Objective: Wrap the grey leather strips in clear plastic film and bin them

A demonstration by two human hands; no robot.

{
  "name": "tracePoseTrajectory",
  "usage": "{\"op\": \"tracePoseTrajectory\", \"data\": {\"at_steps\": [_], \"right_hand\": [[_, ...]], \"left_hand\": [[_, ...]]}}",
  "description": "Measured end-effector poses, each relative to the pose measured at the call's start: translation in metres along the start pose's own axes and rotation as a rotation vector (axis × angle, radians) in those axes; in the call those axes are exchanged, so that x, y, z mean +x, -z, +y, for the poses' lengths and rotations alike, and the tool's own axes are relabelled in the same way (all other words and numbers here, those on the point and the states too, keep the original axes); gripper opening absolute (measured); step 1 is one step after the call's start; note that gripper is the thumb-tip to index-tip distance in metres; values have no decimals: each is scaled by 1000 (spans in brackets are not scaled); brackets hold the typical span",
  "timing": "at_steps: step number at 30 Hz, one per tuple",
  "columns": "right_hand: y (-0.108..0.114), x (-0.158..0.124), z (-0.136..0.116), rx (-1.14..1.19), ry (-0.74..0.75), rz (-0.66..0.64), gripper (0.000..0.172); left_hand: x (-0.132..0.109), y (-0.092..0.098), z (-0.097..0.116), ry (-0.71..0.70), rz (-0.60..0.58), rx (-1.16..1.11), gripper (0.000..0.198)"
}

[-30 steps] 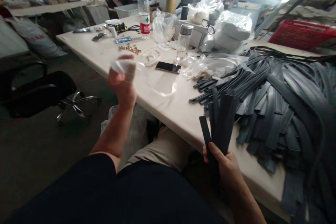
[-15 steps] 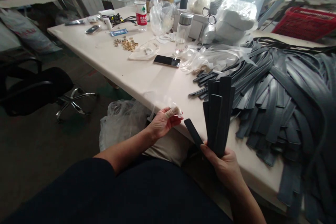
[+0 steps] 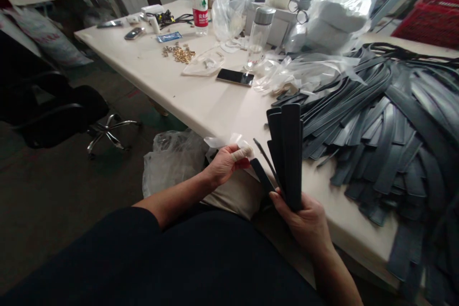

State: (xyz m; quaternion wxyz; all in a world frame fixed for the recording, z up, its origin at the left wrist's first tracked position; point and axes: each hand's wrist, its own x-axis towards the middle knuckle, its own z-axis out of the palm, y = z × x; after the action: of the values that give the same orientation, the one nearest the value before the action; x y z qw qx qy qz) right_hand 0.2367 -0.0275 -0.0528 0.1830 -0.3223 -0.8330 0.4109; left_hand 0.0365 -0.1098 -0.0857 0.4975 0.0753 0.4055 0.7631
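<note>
Left hand (image 3: 225, 165): fingers pinch clear film (image 3: 233, 140), right by a strap tip; from here I can't tell if they touch.
Right hand (image 3: 305, 217): fingers wrap a bunch of dark straps (image 3: 291, 155), mostly upright, one leaning toward eleven o'clock.
Pile (image 3: 380, 129): more of the same on the desk (image 3: 201, 105), between one and two from the right hand.
Phone (image 3: 234, 77): lies flat, twelve o'clock from the left hand.

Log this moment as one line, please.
left grip: clear plastic | right grip: dark strap bundle | table: strap pile, phone, lidded bottle
</note>
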Motion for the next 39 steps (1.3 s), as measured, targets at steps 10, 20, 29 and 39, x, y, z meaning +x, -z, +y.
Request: {"op": "tracePoseTrajectory", "data": {"at_steps": [10,20,29,39], "right_hand": [[-5,5,10,-6,-9,-167,28],[-4,10,3,157,-169,-199,35],[-1,23,-3,257,-275,-346,43],[-3,22,10,127,-204,-293,35]], "left_hand": [[0,13,-3,-16,-27,50,41],[-8,25,-1,60,45,21,46],[-8,30,-4,128,-6,8,49],[-5,39,-6,133,-12,85,51]]}}
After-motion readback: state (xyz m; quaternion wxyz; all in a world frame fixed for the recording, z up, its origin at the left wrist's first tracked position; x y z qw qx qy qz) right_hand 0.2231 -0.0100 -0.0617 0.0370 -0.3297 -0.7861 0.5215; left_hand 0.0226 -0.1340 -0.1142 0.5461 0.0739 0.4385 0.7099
